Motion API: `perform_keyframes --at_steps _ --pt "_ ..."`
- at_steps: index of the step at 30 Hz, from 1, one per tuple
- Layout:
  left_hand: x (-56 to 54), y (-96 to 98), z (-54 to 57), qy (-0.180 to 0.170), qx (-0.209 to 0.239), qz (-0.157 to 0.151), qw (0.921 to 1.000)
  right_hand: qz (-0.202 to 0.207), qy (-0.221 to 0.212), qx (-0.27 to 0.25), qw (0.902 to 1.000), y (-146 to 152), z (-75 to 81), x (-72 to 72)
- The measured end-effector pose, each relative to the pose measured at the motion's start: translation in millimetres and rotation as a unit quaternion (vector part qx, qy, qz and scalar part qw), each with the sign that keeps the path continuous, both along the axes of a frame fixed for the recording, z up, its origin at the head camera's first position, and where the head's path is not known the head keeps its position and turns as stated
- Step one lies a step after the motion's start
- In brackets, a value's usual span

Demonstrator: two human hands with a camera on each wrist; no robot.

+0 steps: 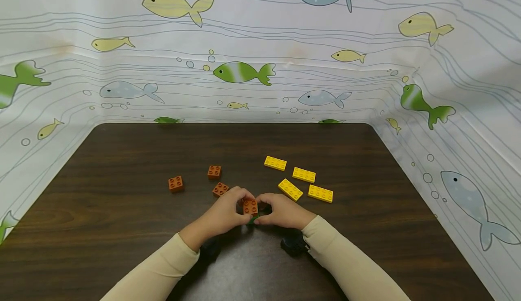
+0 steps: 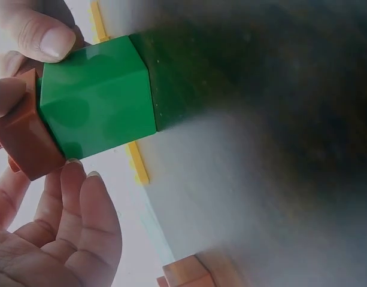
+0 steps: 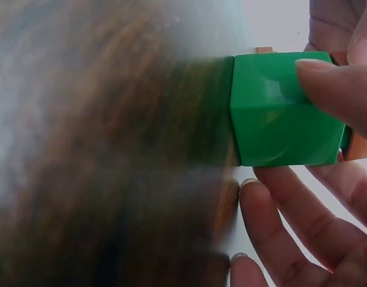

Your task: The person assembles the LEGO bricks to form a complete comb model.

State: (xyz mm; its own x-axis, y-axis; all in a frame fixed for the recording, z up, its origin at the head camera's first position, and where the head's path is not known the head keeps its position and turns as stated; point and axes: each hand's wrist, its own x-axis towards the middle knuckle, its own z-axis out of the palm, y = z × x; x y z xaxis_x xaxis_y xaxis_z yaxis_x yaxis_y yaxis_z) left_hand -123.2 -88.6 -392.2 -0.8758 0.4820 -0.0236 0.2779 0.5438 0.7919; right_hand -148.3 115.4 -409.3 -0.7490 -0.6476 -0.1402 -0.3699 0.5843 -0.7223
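At the middle of the table, my two hands meet around a small stack. An orange-brown toy brick (image 1: 250,207), studs up, sits on a larger green block (image 2: 99,98). My left hand (image 1: 228,208) holds the orange-brown brick between thumb and fingers. My right hand (image 1: 285,211) grips the green block, its thumb (image 3: 333,81) against one face and its fingers behind. In the left wrist view, the two pieces look slightly tilted to each other; whether they are fully pressed together I cannot tell. The green block's base is at or close to the tabletop.
Three loose orange-brown bricks, one of them (image 1: 176,183), lie left of and behind the hands. Several flat yellow bricks, one of them (image 1: 290,189), lie to the right and behind. The dark wooden table (image 1: 101,210) backs onto a fish-patterned curtain (image 1: 260,34).
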Motion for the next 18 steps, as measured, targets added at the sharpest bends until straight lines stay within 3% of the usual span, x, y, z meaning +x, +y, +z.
perform_keyframes --at_steps 11,18 --pt "2.7 0.5 -1.9 0.011 0.008 0.006 0.9999 -0.045 -0.01 -0.077 0.996 7.6 6.7 9.3" --pt "3.1 -0.3 -2.2 0.018 0.012 0.009 0.9997 -0.048 0.004 -0.09 0.9948 7.3 10.9 11.9"
